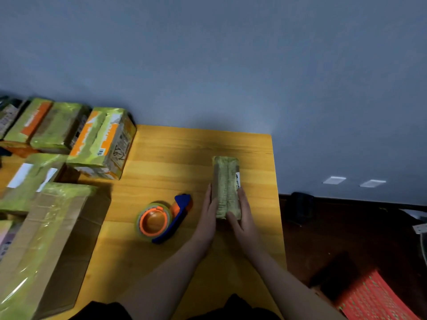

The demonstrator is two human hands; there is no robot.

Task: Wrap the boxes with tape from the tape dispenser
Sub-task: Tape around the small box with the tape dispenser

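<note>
A narrow box covered in yellowish tape lies lengthwise on the yellow wooden table. My left hand lies flat against its left side with straight fingers. My right hand presses its right side, the thumb resting on the near top. The blue and orange tape dispenser with a roll of clear tape lies on the table just left of my left hand, untouched.
Several tape-wrapped boxes are stacked along the table's left side, with a large cardboard box at the near left. The table's right edge drops to a dark floor with a red patterned object. A grey wall stands behind.
</note>
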